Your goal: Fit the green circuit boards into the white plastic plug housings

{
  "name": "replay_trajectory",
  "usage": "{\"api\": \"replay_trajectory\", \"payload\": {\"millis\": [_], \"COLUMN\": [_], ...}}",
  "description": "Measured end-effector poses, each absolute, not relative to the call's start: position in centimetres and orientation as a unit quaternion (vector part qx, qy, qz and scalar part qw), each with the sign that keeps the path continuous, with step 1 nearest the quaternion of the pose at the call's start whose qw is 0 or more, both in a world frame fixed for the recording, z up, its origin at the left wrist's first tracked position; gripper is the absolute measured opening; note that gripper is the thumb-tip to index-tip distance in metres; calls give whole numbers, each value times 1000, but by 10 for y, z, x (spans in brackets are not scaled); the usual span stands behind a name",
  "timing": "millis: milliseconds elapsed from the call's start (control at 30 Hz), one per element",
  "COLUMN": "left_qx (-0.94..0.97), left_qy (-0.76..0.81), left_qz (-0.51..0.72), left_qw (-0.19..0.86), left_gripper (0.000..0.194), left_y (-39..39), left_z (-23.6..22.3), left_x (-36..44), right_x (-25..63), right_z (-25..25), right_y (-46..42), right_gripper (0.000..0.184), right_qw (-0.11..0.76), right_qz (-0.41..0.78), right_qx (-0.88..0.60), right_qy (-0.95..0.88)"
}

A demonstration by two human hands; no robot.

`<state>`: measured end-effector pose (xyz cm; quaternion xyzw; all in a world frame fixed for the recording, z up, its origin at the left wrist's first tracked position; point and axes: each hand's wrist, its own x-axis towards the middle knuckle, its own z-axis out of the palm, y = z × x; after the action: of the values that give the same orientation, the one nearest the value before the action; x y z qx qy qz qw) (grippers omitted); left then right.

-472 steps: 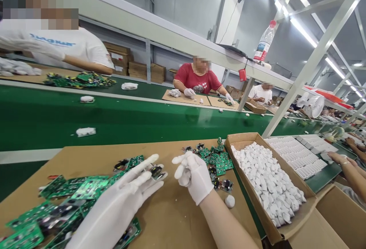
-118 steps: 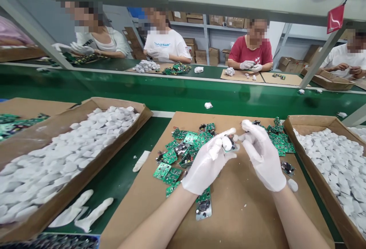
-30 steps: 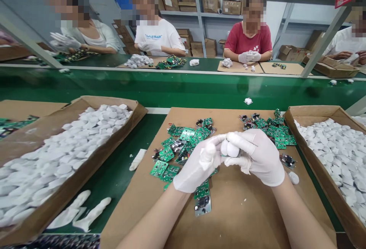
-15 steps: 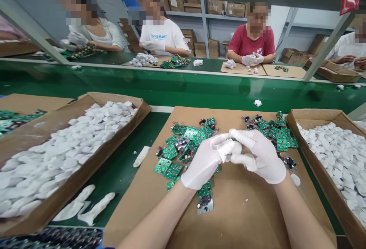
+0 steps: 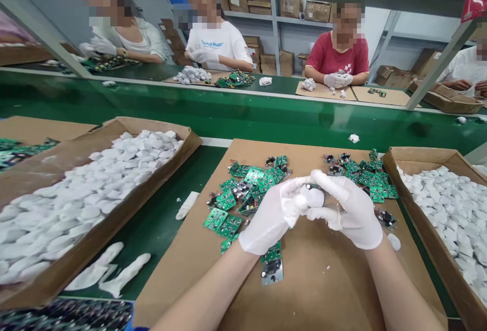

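My left hand [image 5: 272, 212], in a white glove, has its fingers curled around a soft-looking white lump [image 5: 315, 197]. My right hand [image 5: 350, 209], gloved the same way, closes on the lump from the other side with thumb and fingers. A dark edge shows at the top of the lump; whether a circuit board sits inside it I cannot tell. Beyond and left of my hands lies a pile of small green circuit boards [image 5: 228, 224]. A second pile of boards [image 5: 367, 176] lies behind my right hand. One board [image 5: 272, 270] rests nearest me, components upward.
Cardboard trays of white lumps flank me, a left tray [image 5: 167, 166] and a right tray [image 5: 418, 214]. Brown cardboard [image 5: 319, 295] covers the bench under my hands. Loose white finger-shaped pieces [image 5: 125, 275] lie at left. Several people work across the green conveyor [image 5: 247, 118].
Both hands stay together over the cardboard. The lump has turned a little between the fingers, and more of its smooth grey-white face shows. The view has shifted slightly.
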<state>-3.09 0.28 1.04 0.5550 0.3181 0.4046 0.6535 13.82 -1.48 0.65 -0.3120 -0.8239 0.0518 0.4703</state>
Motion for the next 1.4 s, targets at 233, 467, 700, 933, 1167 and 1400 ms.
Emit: {"api": "replay_trajectory", "payload": {"millis": [233,467,700,933,1167,1400], "left_qx": [563,562,506,511,480,448], "left_qy": [319,313,324,293,276,277], "left_qz": [406,398,442,446,457,458], "left_qw": [646,655,666,673,696,716], "left_gripper": [18,34,30,30,32,57], "left_y": [3,4,8,3,0,-1], "left_z": [7,8,14,20,22,23], "left_x": [-32,-33,-26,-28,-29,-29], "right_x": [134,138,129,123,121,124], "right_z": [5,0,1,-3,-1,-1], "right_y": [-12,-9,-17,-22,-25,-22], "right_gripper": [43,26,61,40,45,43], "right_qw": [428,423,486,528,531,536], "right_qz": [124,80,113,28,38,-30], "right_qx": [-297,-300,-337,-362,-351,-314], "right_qy": [-845,-851,-799,-768,-770,-783]}}
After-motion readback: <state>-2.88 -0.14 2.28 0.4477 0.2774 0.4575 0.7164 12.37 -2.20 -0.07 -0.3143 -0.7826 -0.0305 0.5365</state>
